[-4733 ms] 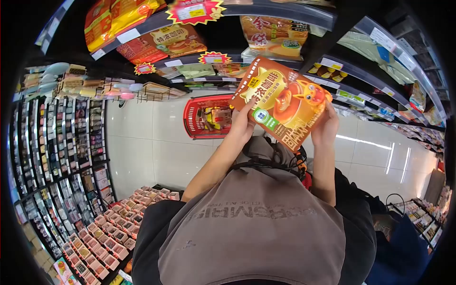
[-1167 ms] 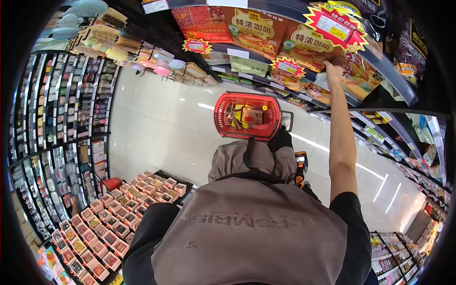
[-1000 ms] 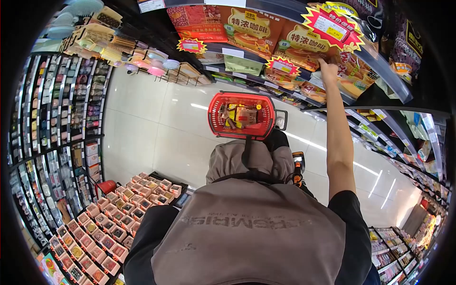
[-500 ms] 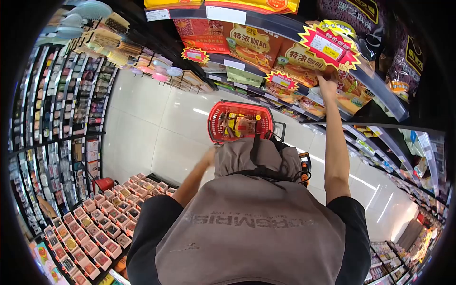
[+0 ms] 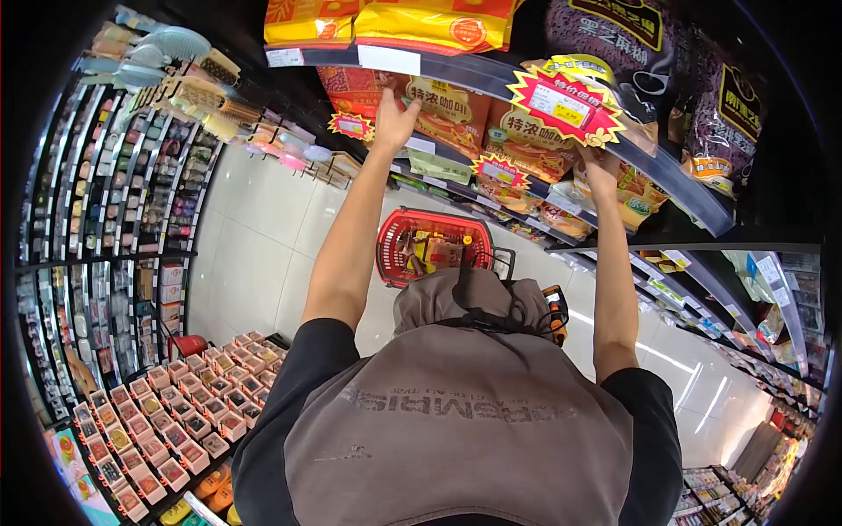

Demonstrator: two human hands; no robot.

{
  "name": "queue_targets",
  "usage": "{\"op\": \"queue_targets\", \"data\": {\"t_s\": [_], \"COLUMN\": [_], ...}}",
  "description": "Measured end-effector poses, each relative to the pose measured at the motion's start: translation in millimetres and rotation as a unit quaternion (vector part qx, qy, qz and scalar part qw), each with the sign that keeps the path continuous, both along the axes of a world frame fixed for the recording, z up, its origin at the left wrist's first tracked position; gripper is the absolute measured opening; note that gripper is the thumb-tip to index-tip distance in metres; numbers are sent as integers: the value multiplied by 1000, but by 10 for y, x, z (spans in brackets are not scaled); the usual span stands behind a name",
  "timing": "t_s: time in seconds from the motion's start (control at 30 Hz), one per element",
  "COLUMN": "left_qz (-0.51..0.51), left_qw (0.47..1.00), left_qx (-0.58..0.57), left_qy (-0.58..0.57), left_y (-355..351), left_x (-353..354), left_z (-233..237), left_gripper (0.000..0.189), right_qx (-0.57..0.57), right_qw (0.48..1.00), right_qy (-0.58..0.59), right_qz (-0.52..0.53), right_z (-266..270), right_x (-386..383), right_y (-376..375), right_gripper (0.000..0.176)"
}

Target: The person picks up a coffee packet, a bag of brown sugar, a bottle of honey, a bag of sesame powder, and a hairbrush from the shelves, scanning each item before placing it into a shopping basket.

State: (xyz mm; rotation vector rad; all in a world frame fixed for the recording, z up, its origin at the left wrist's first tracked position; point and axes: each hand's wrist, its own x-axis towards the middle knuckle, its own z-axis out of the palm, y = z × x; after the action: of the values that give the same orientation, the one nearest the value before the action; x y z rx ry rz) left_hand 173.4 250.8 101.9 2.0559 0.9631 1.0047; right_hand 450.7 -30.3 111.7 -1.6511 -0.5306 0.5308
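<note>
My left hand [image 5: 396, 123] is raised to the shelf, thumb and fingers apart, in front of a red package [image 5: 351, 88] and beside a brown coffee bag [image 5: 447, 110]. At the right end of the same row, my right hand [image 5: 600, 168] reaches in below a starburst price sign [image 5: 566, 98]. Its fingers are partly hidden among the packages, close to a second coffee bag [image 5: 531, 140] and a yellow-green package [image 5: 638, 195], and I cannot tell whether they grip anything.
A red shopping basket [image 5: 386, 250] holding several packages stands on the tiled floor [image 5: 272, 254]. Above the bags runs a shelf edge [image 5: 474, 68] with yellow bags [image 5: 434, 24] and purple bags [image 5: 724, 123]. Small boxes [image 5: 175, 403] fill a display at lower left.
My left hand has risen from low beside my body to the shelf front. My right hand stays at the right-hand packages. The view has shifted slightly.
</note>
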Motion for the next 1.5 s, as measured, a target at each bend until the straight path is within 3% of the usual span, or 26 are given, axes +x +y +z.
{"op": "queue_targets", "data": {"t_s": [0.03,0.07,0.1,0.2,0.27,0.37,0.4,0.47,0.5,0.53,0.6,0.63,0.73,0.8,0.83,0.9,0.97,1.03,1.1,1.2,1.3,1.37,1.43,1.5], "left_qz": [-9,-7,-14,40,64,58,40,-5,23,-8,-40,-53,-88,3,5,96,99,50,40,-26,-96,-136,-141,-181], "left_qw": [998,995,995,981,969,969,950,960,981,950,930,913,930,882,882,830,828,847,836,846,850,852,828,818], "left_qx": [-60,-94,-94,-183,-228,-236,-298,-276,-179,-299,-350,-387,-317,-423,-424,-521,-507,-422,-444,-423,-426,-368,-423,-358], "left_qy": [-33,-32,-33,-50,-72,-50,-83,-51,71,95,106,118,162,206,205,175,219,319,319,323,294,346,340,413], "left_y": [39,27,8,-61,-210,-415,-701,-907,-1283,-1532,-1970,-2098,-2469,-2589,-2631,-2707,-2781,-2820,-2856,-2840,-2725,-2644,-2535,-2489], "left_x": [44,62,62,38,-38,-316,-389,-724,-817,-986,-1348,-1513,-1953,-2252,-2383,-2613,-2819,-3016,-3107,-3258,-3328,-3280,-3254,-3219], "left_z": [-120,-165,-227,-379,-409,-950,-928,-1896,-1901,-1951,-2309,-2424,-2433,-2544,-2575,-2613,-2573,-2621,-2697,-2898,-3116,-2943,-2987,-2907], "left_gripper": [62,64,64,64,59,50,43,44,37,36,28,38,31,31,31,34,38,40,40,42,42,39,38,35], "right_qx": [-35,-44,45,37,-81,-20,-78,-108,-135,-147,-169,-185,-225,-249,-250,-323,-348,-381,-400,-417,-448,-401,-334,-314], "right_qw": [999,999,991,991,990,997,995,991,986,984,980,976,963,951,951,923,910,887,870,862,869,896,924,931], "right_qy": [38,6,-121,-120,-95,-8,3,49,92,98,108,114,139,147,147,133,127,106,19,-22,67,130,152,159], "right_qz": [-1,-18,-42,-38,-61,-69,-70,-55,-41,-36,-7,21,59,109,111,160,185,237,286,288,200,139,109,101], "right_z": [151,214,134,-49,-210,-709,-865,-970,-1038,-1149,-1249,-1307,-1506,-1722,-1875,-2133,-2204,-2326,-2438,-2534,-2603,-2772,-2862,-2827], "right_x": [-97,-164,-199,-197,-314,-493,-534,-682,-753,-815,-928,-991,-1196,-1353,-1449,-1629,-1888,-2111,-2275,-2453,-2538,-2597,-2657,-2680], "right_y": [-48,-89,-118,-390,-603,-906,-1002,-1133,-1189,-1219,-1231,-1235,-1173,-1144,-1138,-1149,-1187,-1314,-1494,-1756,-1963,-2087,-2160,-2189], "right_gripper": [52,46,44,43,46,49,48,46,45,43,42,42,35,27,27,26,27,29,31,30,35,28,26,26]}}
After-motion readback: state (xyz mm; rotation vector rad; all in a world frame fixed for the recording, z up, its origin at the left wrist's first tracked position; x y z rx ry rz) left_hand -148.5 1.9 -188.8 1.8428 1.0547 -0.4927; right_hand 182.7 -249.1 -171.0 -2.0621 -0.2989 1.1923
